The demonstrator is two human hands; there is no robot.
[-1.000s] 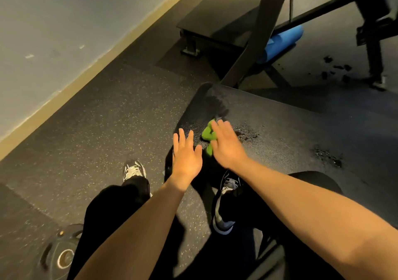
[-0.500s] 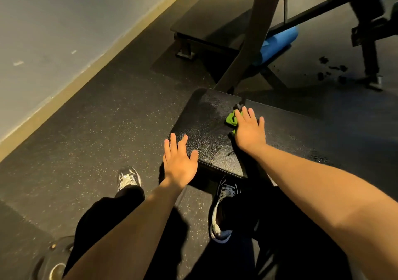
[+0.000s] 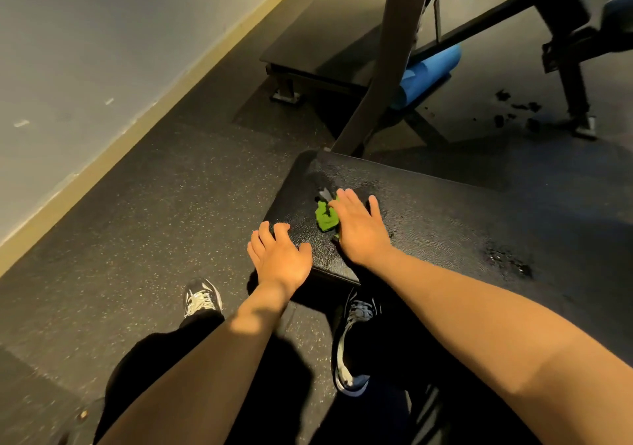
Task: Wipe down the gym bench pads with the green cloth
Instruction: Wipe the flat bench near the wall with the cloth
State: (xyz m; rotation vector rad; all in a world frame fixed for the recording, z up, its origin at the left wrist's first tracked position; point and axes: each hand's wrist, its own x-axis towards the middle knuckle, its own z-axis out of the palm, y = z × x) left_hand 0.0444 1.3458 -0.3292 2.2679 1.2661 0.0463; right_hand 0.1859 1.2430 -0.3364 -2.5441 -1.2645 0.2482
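The black bench pad (image 3: 445, 211) runs from the centre to the right, with wet patches on it. A crumpled green cloth (image 3: 325, 217) lies near the pad's left end. My right hand (image 3: 359, 229) presses flat on the cloth with straight fingers, covering most of it. My left hand (image 3: 279, 256) rests with spread fingers on the pad's near left corner, holding nothing.
A dark slanted metal post (image 3: 387, 68) rises just beyond the pad. Behind it are a low black platform (image 3: 322, 44) and a blue foam roller (image 3: 424, 74). Another machine frame (image 3: 575, 68) stands at upper right. A wall (image 3: 102, 50) runs along the left. My shoes are below the pad.
My right hand has slid the cloth back toward me and to the left along the pad after reaching further out. My left hand has moved up onto the pad's corner.
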